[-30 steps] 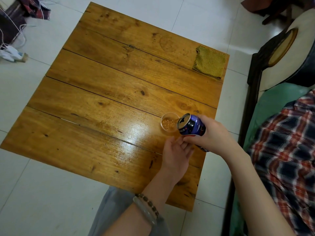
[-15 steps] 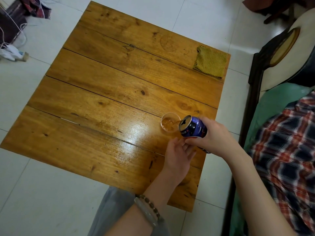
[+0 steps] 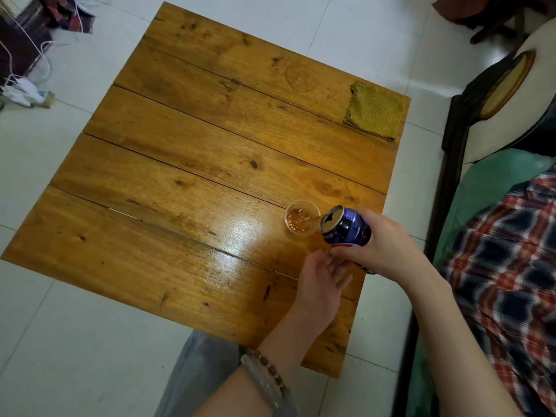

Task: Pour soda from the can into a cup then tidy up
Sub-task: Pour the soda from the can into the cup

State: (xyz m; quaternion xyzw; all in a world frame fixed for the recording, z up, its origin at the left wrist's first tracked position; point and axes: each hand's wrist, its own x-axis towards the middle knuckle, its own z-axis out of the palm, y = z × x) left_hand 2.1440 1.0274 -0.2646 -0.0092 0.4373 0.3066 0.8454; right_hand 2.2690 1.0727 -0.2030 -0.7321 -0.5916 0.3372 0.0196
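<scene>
My right hand gripped the tilted blue can at the surface's near right, soda streaming into the clear cup just left; my left hand, fingers relaxed, held nothing.

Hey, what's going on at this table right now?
A person is pouring soda. Their right hand grips a tilted blue can, and a stream runs into a small clear cup, partly filled, standing on the wooden table. The left hand is open near the can, holding nothing. A folded yellow cloth lies at the far corner.
</scene>
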